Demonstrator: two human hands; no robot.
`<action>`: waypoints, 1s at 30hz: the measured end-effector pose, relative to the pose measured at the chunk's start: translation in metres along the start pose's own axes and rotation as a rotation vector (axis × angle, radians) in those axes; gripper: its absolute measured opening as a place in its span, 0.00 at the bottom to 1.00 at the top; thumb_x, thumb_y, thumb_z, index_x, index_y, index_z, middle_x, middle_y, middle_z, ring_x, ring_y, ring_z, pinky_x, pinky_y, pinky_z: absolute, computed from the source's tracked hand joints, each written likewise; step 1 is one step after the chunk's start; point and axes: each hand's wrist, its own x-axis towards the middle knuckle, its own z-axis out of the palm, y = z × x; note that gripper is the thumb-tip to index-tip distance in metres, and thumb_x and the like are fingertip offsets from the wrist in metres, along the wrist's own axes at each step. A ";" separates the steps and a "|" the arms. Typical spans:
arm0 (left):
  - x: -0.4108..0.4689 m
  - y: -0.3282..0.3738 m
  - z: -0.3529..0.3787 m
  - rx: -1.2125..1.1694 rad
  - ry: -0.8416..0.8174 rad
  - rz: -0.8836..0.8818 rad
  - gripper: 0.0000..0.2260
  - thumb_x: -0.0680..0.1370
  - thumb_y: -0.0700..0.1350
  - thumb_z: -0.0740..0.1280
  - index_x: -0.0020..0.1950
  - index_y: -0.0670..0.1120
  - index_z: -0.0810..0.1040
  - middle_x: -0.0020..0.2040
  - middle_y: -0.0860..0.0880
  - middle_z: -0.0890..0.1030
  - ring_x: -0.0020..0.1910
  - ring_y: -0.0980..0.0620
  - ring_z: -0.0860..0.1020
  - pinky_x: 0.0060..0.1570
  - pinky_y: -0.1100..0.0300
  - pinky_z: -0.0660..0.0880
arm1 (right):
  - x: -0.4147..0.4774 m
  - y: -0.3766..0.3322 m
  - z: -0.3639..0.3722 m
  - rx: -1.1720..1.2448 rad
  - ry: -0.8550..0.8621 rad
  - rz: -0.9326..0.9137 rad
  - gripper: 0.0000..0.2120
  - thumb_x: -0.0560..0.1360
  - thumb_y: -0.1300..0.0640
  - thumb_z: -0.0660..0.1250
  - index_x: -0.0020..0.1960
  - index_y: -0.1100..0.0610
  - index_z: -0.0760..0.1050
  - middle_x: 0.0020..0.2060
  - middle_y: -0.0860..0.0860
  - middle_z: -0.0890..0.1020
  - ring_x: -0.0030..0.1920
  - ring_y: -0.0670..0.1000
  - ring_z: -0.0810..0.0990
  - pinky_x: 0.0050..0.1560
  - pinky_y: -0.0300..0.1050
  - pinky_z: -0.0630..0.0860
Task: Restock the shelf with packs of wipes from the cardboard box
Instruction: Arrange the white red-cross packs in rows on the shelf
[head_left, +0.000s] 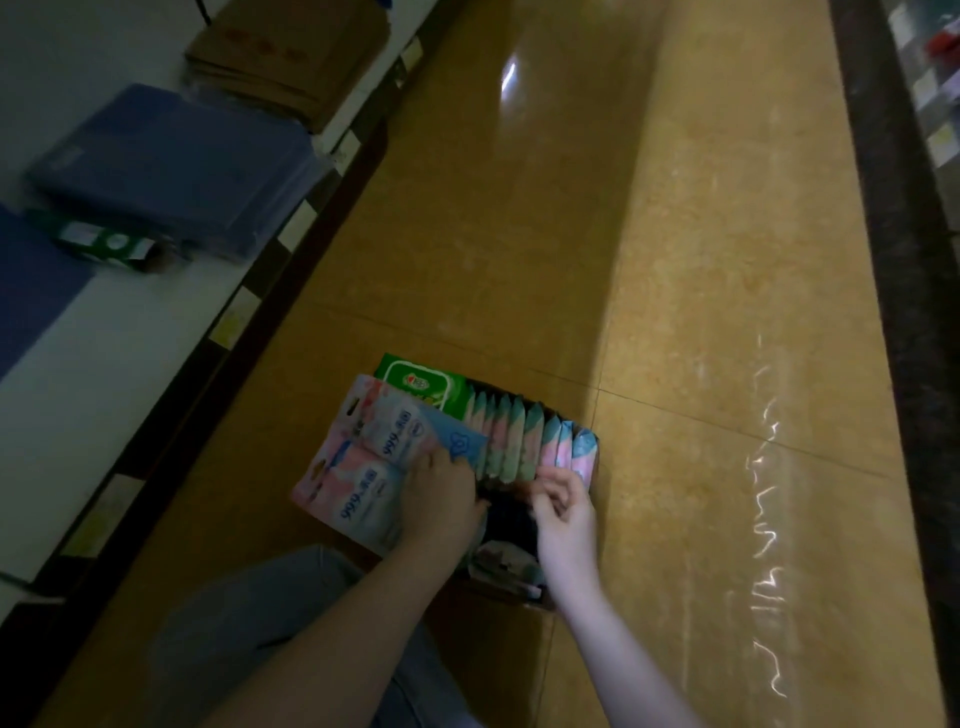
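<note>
- Left shelf (130, 338): two blue stacks (176, 166), one green pack (109, 241).
- Box (524, 600): two flat pink packs (358, 467), upright row (519, 441).
- Left hand (441, 501) pressing pink packs; right hand (563, 504) pinching upright row.

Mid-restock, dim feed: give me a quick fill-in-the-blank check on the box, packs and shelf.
1. The cardboard box of upright pastel wipe packs sits on the tan ____.
2. The flat pack at the box's far end is ____.
3. The left hand touches flat 999-printed packs that are mostly ____.
4. The folded stack on the white shelf is ____.

Missing words: floor; green; pink; blue.
</note>
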 end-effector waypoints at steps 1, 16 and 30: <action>0.002 0.002 0.003 0.042 0.007 0.005 0.20 0.77 0.53 0.64 0.63 0.43 0.70 0.61 0.44 0.71 0.62 0.45 0.68 0.59 0.54 0.68 | 0.001 0.001 -0.003 0.010 0.006 0.007 0.12 0.77 0.66 0.60 0.48 0.48 0.71 0.44 0.51 0.79 0.46 0.47 0.78 0.47 0.36 0.73; -0.005 -0.002 -0.010 -0.492 0.203 0.099 0.11 0.77 0.49 0.64 0.39 0.46 0.67 0.39 0.51 0.67 0.41 0.51 0.69 0.36 0.60 0.62 | 0.031 0.000 -0.017 -0.152 0.114 0.012 0.06 0.76 0.64 0.61 0.49 0.55 0.73 0.41 0.51 0.80 0.41 0.52 0.79 0.40 0.38 0.74; 0.018 -0.038 -0.051 -2.012 -0.093 -0.330 0.18 0.80 0.55 0.58 0.66 0.49 0.74 0.63 0.44 0.77 0.61 0.42 0.75 0.55 0.41 0.75 | 0.070 -0.029 0.013 -1.117 0.026 0.032 0.10 0.76 0.68 0.57 0.52 0.63 0.76 0.51 0.59 0.79 0.52 0.59 0.78 0.55 0.51 0.73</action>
